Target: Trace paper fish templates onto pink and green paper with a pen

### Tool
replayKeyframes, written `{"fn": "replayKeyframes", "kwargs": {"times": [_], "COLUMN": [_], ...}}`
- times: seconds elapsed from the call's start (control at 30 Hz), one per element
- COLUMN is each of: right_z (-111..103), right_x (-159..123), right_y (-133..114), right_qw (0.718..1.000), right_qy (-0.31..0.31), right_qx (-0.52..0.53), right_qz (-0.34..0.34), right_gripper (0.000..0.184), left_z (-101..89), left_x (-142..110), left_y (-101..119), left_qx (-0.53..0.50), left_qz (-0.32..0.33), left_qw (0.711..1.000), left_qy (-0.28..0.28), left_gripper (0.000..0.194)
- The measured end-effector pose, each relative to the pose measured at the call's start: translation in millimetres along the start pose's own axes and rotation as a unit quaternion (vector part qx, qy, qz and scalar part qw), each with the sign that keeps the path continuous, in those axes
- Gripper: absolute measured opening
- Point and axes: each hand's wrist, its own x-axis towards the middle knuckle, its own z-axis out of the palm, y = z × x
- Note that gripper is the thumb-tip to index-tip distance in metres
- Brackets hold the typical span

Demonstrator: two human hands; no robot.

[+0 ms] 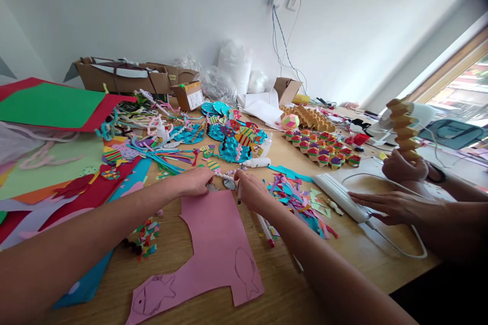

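Pink paper [213, 233] lay nearest on desk [171, 251], fish outlines [154, 294] drawn low on it. Left hand [195, 182] was right at paper's far edge, fingers bunched; couldn't tell if they gripped anything. Right hand [253, 190] worked opposite, fingers narrow round slim pen [239, 195]. Grey scrap [229, 184] sat between hands, just past paper, close by right fingertips. Looked like small-piece sorting; next move seemed to call for light pinch, pen tip clear. Farther off, white glue bottle [257, 162].
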Motion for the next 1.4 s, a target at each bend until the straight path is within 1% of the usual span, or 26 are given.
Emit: {"fn": "replayKeyframes", "kwargs": {"times": [0.2, 0.33, 0.43, 0.67, 0.9, 1.0, 1.1, 1.17, 1.27, 1.4], "right_z": [1, 5, 9, 10, 6, 5, 7, 9, 12, 14], "right_x": [-3, -3, 1, 14, 16, 14, 11, 11, 12, 18], "right_y": [0, 5, 10, 21, 26, 24, 17, 13, 8, 6], "right_qw": [0.999, 0.996, 0.992, 0.98, 0.966, 0.963, 0.965, 0.968, 0.972, 0.978], "right_qy": [0.018, 0.03, 0.043, 0.098, 0.15, 0.152, 0.133, 0.125, 0.12, 0.115], "right_qx": [0.032, 0.078, 0.115, 0.173, 0.209, 0.222, 0.225, 0.218, 0.2, 0.172], "right_qz": [0.002, -0.01, -0.02, -0.026, -0.014, -0.015, -0.021, -0.02, -0.016, -0.01], "right_gripper": [0.035, 0.035, 0.033, 0.027, 0.021, 0.019, 0.021, 0.022, 0.018, 0.013], "left_z": [0.6, 4.3, 3.5, -1.4, 8.4, 14.2, 20.1, 23.8, 26.5, 21.4], "left_x": [-1, 2, 6, 15, 24, 29, 33, 34, 33, 28], "left_y": [1, -2, -6, -9, -3, -2, -2, -3, -5, -4], "left_qx": [-0.041, -0.093, -0.141, -0.26, -0.348, -0.355, -0.344, -0.326, -0.284, -0.202], "left_qz": [-0.017, -0.024, -0.027, -0.055, -0.074, -0.084, -0.083, -0.074, -0.059, -0.032], "left_qw": [0.999, 0.995, 0.989, 0.962, 0.933, 0.929, 0.934, 0.941, 0.955, 0.976], "left_qy": [0.011, 0.016, 0.022, 0.06, 0.059, 0.056, 0.054, 0.053, 0.055, 0.075], "left_gripper": [0.026, 0.027, 0.027, 0.028, 0.028, 0.029, 0.029, 0.029, 0.028, 0.027]}}
